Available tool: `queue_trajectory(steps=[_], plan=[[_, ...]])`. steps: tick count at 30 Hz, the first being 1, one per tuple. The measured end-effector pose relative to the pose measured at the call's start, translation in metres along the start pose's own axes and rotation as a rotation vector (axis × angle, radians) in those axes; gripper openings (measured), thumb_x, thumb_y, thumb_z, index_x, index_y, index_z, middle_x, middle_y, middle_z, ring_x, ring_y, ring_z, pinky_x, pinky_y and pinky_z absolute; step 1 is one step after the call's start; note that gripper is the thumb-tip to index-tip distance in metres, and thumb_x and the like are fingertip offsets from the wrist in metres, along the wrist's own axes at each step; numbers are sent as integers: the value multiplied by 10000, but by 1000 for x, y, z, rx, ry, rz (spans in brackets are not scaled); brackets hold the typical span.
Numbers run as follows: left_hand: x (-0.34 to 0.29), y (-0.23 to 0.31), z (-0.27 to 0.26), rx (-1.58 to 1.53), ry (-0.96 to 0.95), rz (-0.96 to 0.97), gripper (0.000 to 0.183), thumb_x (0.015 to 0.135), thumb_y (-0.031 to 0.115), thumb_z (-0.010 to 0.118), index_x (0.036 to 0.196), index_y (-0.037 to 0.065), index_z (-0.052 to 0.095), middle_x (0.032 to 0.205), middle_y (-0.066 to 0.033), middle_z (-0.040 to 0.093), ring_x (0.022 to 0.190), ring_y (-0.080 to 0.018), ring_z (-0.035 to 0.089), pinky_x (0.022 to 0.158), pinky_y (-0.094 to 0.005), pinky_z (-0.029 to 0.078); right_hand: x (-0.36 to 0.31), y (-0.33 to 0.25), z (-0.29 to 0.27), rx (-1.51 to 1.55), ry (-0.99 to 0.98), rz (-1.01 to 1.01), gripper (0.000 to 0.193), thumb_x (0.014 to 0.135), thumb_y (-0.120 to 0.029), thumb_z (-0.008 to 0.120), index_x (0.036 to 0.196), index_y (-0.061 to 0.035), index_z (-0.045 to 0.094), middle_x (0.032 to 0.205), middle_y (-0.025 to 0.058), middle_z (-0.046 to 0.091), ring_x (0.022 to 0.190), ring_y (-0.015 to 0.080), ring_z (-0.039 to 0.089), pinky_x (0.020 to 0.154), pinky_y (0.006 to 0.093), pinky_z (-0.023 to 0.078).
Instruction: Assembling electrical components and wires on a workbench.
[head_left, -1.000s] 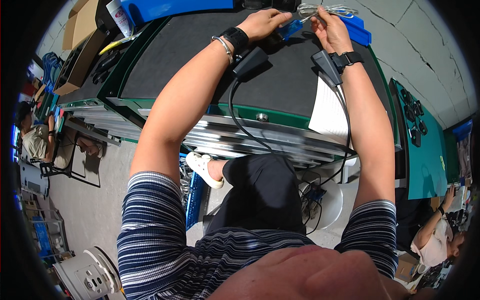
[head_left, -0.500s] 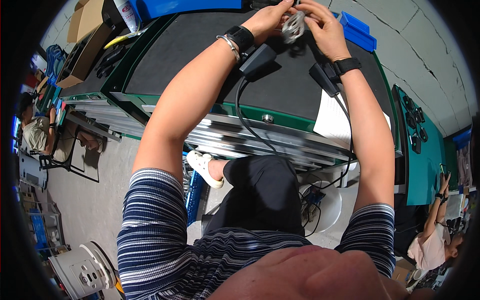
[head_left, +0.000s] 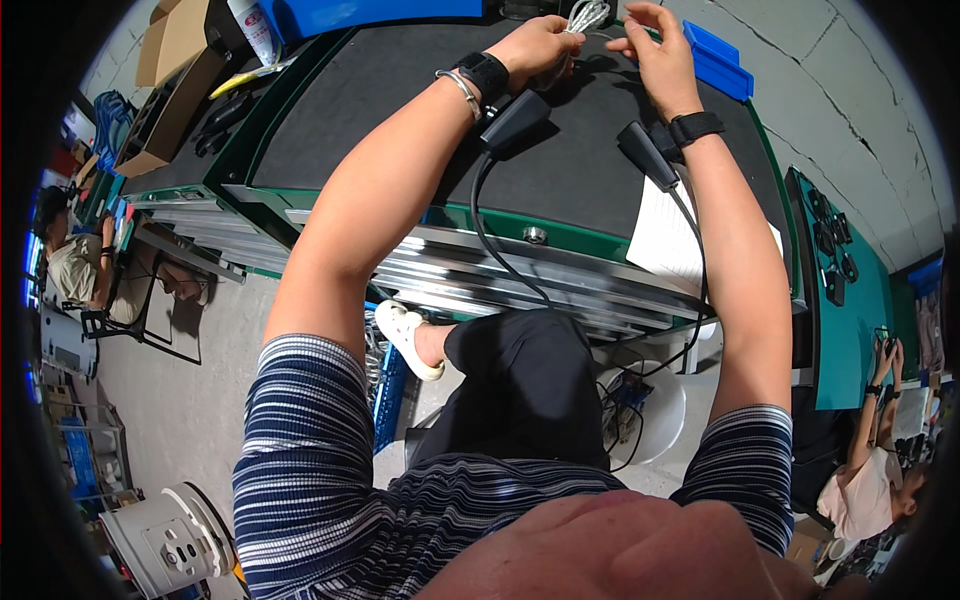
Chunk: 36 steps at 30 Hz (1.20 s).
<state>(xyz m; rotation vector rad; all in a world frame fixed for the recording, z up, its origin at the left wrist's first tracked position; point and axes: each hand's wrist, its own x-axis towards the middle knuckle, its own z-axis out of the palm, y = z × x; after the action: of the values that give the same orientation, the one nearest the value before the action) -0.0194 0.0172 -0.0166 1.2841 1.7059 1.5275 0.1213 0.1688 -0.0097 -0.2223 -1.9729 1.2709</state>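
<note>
As viewed from the near side, the counter [head_left: 350, 120] carries a dark mat over green-edged metal drawers. On the left, beyond its side edge, stands an open cardboard box [head_left: 172, 85]. Blue bins [head_left: 722, 75] sit at the far right corner. White paper [head_left: 655, 235] lies at the near right edge, partly under the right forearm. Both hands are at the far side: the left hand [head_left: 538, 48] is closed around a pale cable bundle [head_left: 588, 14]; the right hand [head_left: 662, 62], just right of it, has fingers loosely parted, and whether it pinches a strand cannot be told. Two black housings [head_left: 517, 122] with cables are located near the wrists, one by each.
</note>
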Motion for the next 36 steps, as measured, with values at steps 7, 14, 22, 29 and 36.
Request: queue_trajectory(steps=[7,14,22,29,36], plan=[[-6,8,0,-36,2,-27,271,1068,317,567,1091,51,614,924,-7,611,785,-100,595,710,-283,517,-8,8,1,17,-372,305,460,1072,-461,532,1027,-40,711,809,12,643,655,85,628,574,205,460],[-13,12,2,-106,-26,-49,379,1080,404,533,1188,55,634,865,26,592,757,-84,566,714,-272,530,-10,7,6,135,-298,308,434,1069,-441,549,1252,-53,616,1102,37,648,847,91,660,697,194,518],[-8,7,-1,-97,-201,-76,470,1050,496,570,1221,65,646,891,20,618,789,-74,596,735,-247,535,-7,13,9,244,-183,142,318,1048,-340,625,1194,-65,690,1035,2,697,877,69,644,717,192,486],[3,-9,0,140,-50,253,371,1027,362,657,1222,49,622,940,-9,655,935,-104,642,847,-269,510,-13,5,14,135,-99,-52,336,1015,-279,689,1267,-57,688,992,-13,684,850,49,619,724,198,484],[8,-8,-4,-17,-102,177,260,1043,293,628,1156,59,639,894,12,629,822,-76,581,761,-256,471,3,28,3,212,-157,21,375,1066,-331,598,1331,-71,654,1044,-7,691,844,54,633,767,197,493]])
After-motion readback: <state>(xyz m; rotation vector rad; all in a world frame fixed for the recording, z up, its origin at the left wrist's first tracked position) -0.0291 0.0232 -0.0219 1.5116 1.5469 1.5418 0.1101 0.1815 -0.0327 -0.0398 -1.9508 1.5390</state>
